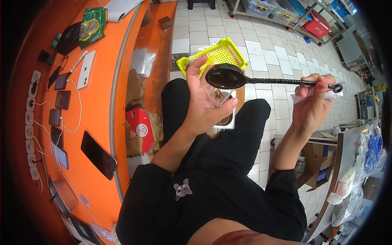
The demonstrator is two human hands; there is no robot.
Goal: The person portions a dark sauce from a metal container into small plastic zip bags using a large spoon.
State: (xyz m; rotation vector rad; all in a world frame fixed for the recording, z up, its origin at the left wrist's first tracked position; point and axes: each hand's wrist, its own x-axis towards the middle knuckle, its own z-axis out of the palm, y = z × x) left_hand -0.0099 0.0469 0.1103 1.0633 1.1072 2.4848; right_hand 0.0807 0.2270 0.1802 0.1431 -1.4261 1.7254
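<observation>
My right hand (312, 104) grips the handle end of a black ladle (226, 76), with a small clear plastic bag (332, 95) also in that hand. Dark liquid glistens in the ladle's bowl. Just below the bowl, my left hand (203, 107) holds a small clear plastic bag or cup (218, 96) with something dark in it; which of the two I cannot tell. Under the left hand, a metal container (232, 122) with dark contents shows in part between my knees. Beyond the hands is a yellow-green plastic basket (242, 61), with clear plastic at its left side.
On the left, an orange table (101, 107) carries several phones, cables, a white phone (86, 69) and a green packet (92, 26). Clear bags (144, 62) and a red box (137, 131) lie on the shelf beneath. Right stand a cardboard box (312, 165) and a laden counter (337, 171).
</observation>
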